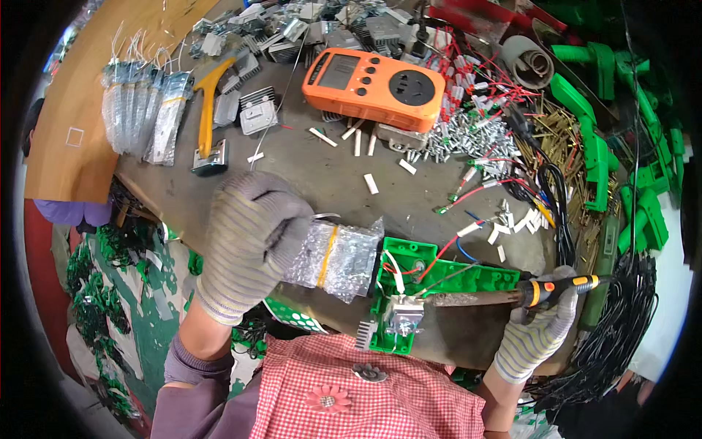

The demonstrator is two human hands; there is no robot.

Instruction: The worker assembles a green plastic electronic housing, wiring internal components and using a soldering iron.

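The left hand [259,238] and right hand [541,325], both in striped knitted gloves, work at the near edge of a table [314,172], seen from the head view. The left is curled into a fist around one end of a bubble-wrapped packet [347,260] banded in yellow. The right has its fingers wrapped round the black-and-orange handle of what looks like a soldering iron [475,298].

Between the hands lies one green plastic housing [479,276], hollow side up, with red wire [437,257] and white wire [395,271] inside. The iron's barrel crosses it, its far end just beside one silver metal block [404,316] (whether they touch, I cannot tell).

For good handling, I would judge, the iron wants a steady, low angle, with its barrel kept off the wires and the green plastic; the bubble wrap is best kept well clear of it too, since heat could melt both.

Counts: one orange meter [373,88] with a socket; one yellow-handled tool [208,110]; one cardboard-coloured roll [528,62]; seven loose white tubes [371,183] mid-table, more to the right. At upper left, several bubble-wrapped packs [168,117] overlap too closely to number. The silver heat sinks [258,111], brass-coloured rods [559,139], black cables [614,351] and other green housings [596,161] are likewise heaped beyond counting.
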